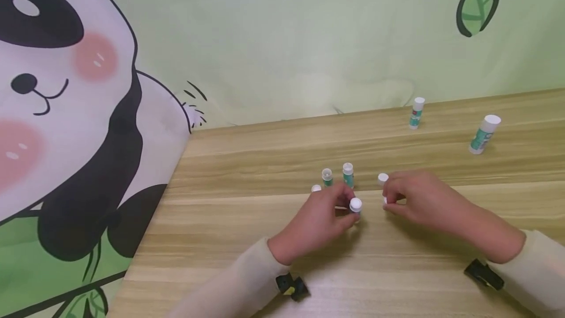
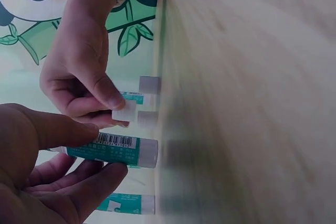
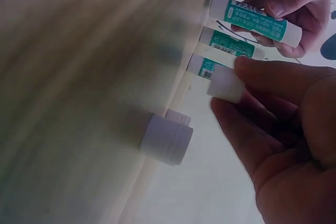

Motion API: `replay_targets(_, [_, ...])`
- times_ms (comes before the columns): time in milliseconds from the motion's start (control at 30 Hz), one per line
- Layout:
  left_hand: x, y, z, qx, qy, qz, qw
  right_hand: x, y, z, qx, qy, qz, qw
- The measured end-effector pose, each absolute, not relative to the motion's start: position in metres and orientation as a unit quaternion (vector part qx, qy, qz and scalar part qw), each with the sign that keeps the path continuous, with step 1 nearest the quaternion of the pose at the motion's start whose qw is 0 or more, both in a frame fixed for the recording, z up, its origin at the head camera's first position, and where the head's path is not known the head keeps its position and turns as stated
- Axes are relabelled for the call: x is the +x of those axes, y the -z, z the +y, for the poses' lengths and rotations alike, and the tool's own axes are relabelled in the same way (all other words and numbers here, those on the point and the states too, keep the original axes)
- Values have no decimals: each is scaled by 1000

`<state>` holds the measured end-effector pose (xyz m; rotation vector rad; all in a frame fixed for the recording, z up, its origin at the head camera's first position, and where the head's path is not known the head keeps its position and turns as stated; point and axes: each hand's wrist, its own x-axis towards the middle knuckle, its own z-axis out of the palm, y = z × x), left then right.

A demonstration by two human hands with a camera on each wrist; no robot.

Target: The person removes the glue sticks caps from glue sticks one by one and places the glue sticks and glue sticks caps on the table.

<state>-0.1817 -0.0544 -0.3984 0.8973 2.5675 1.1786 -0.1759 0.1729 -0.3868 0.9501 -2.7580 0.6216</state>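
Note:
My left hand (image 1: 318, 220) grips a glue stick (image 2: 118, 149) with a green label and barcode, upright and close over the table. Its white upper end (image 1: 355, 204) faces up, with no cap on it. Between thumb and fingertips, my right hand (image 1: 419, 200) pinches a small white cap (image 3: 226, 84), apart from the glue stick. Beyond the right fingertips a white cap (image 1: 383, 178) stands on the table. Past the left hand are two uncapped glue sticks, one on the left (image 1: 326, 177) and one on the right (image 1: 348, 175). Beside them shows a white top (image 1: 316, 188), its lower part hidden.
Farther back on the wooden table (image 1: 247, 161) stand a slim capped glue stick (image 1: 416, 113) and, to its right, a thicker capped one (image 1: 484, 134). A panda-printed backdrop (image 1: 282, 38) rises behind the table's far edge. Both sleeves carry black wrist devices.

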Motion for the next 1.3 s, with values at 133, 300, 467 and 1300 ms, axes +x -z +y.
replay_targets(133, [-182, 401, -54, 295, -389, 869, 85, -177, 386, 171, 308, -199, -930, 33])
replay_targets(300, [-182, 401, -53, 291, -370, 879, 75, -180, 388, 171, 317, -186, -930, 7])
replay_targets(467, [-183, 398, -52, 290, -363, 882, 77, -181, 388, 171, 312, -172, -934, -21])
replay_targets(1300, [-183, 398, -53, 267, -375, 883, 90, -183, 392, 170, 310, -179, -933, -29])
